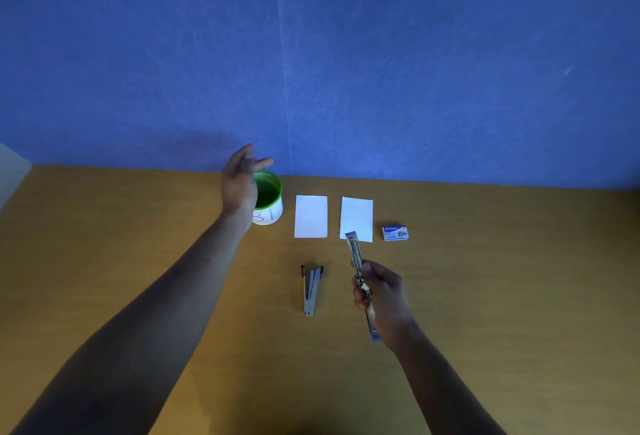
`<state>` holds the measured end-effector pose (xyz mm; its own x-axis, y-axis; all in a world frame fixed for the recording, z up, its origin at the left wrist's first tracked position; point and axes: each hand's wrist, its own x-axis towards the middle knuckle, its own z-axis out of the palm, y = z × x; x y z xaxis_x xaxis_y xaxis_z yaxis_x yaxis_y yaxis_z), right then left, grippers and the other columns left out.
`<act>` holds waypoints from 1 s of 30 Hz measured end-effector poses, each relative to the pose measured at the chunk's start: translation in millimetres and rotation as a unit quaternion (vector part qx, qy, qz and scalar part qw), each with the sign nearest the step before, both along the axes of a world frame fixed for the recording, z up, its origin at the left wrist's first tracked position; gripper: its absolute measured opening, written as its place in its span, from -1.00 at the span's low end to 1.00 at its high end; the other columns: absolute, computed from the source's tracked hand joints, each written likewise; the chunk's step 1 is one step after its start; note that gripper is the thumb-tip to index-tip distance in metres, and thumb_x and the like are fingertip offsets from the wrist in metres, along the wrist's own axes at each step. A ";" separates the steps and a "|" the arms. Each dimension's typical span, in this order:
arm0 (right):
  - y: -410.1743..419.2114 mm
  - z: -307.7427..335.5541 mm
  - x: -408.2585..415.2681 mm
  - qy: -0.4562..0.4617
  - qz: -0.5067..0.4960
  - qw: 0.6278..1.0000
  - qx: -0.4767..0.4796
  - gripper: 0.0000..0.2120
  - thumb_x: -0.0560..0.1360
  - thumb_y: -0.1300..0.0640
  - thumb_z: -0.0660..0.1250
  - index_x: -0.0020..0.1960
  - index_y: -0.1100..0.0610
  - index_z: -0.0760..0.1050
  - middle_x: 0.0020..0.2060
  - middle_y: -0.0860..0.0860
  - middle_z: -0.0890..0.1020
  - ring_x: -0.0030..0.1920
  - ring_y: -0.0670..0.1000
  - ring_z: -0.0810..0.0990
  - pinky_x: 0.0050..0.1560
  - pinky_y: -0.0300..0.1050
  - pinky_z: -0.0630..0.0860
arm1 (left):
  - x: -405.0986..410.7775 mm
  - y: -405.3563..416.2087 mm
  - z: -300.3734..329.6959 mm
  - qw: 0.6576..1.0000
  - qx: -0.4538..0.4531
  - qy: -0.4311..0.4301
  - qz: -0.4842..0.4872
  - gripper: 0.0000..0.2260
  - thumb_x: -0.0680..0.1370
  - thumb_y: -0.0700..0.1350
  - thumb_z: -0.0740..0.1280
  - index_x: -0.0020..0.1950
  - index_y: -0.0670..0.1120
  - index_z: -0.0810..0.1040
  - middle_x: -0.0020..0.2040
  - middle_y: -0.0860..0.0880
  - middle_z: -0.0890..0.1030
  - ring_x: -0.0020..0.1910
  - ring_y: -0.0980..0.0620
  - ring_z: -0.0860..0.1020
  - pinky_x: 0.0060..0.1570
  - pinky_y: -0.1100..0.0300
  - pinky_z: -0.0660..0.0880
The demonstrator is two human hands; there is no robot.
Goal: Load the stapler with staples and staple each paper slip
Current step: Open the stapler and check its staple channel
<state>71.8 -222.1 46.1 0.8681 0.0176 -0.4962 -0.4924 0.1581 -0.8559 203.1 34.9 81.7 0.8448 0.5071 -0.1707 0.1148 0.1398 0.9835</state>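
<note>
My right hand (379, 290) fingers clamp the opened stapler (360, 278); left hand (242, 180) fingers spread at ten o'clock; both slips (311, 216) seemingly unstapled.

The one camera sits on the person's head, looking forward and down, above the near side of the table (485, 296).

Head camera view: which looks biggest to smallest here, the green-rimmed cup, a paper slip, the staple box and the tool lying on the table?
1. Paper slip, about equal with the green-rimmed cup, which the left hand partly hides, so I won't rank those two.
2. Tool lying on the table, long but narrow.
3. Staple box, clearly smallest.
</note>
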 end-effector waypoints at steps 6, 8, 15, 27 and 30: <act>0.5 4.7 -1.1 0.007 -0.005 1.000 0.017 -0.79 0.65 0.23 0.20 -0.02 0.34 0.54 -0.36 0.09 0.48 -0.42 -0.02 0.41 -0.46 -0.18 0.28 | -10.1 -2.3 -0.3 0.975 0.210 0.023 -0.062 -0.44 0.48 -0.28 0.42 0.41 0.08 0.38 0.42 0.11 0.39 0.42 0.14 0.32 0.39 0.14 0.32; 1.1 5.7 -2.0 0.010 -0.010 1.000 0.026 -0.79 0.65 0.23 0.19 -0.01 0.33 0.54 -0.36 0.10 0.47 -0.42 -0.01 0.40 -0.46 -0.17 0.27 | -12.8 -6.7 1.0 0.962 0.267 -0.004 -0.059 -0.53 0.50 -0.23 0.41 0.38 0.02 0.44 0.48 0.04 0.33 0.47 0.07 0.26 0.43 0.14 0.28; 2.6 2.1 -4.0 0.039 -0.043 0.997 0.057 -0.76 0.66 0.24 0.18 0.08 0.39 0.54 -0.35 0.10 0.47 -0.42 -0.02 0.41 -0.44 -0.17 0.29 | -51.5 -50.6 11.2 0.935 0.304 -0.154 -0.098 -0.76 0.58 -0.07 0.32 0.14 -0.20 0.59 0.18 -0.08 0.57 0.21 0.05 0.51 0.23 0.23 0.43; -4.0 -5.3 -12.7 0.058 -0.080 0.992 0.072 -0.75 0.65 0.28 0.16 0.13 0.38 0.57 -0.25 0.16 0.51 -0.25 0.10 0.47 -0.30 -0.10 0.42 | -146.8 -130.6 -51.5 0.872 0.298 -0.105 -0.374 -0.70 0.49 -0.21 0.41 0.22 -0.08 0.56 0.25 0.03 0.55 0.27 0.16 0.48 0.25 0.30 0.39; -6.9 -12.0 -16.0 0.062 -0.085 0.991 0.078 -0.76 0.65 0.28 0.18 0.11 0.34 0.60 -0.13 0.24 0.56 -0.14 0.16 0.50 -0.26 -0.07 0.45 | -150.0 -136.1 -60.1 0.869 0.316 -0.101 -0.367 -0.74 0.47 -0.32 0.39 0.14 -0.15 0.60 0.28 -0.02 0.55 0.29 0.15 0.46 0.27 0.36 0.36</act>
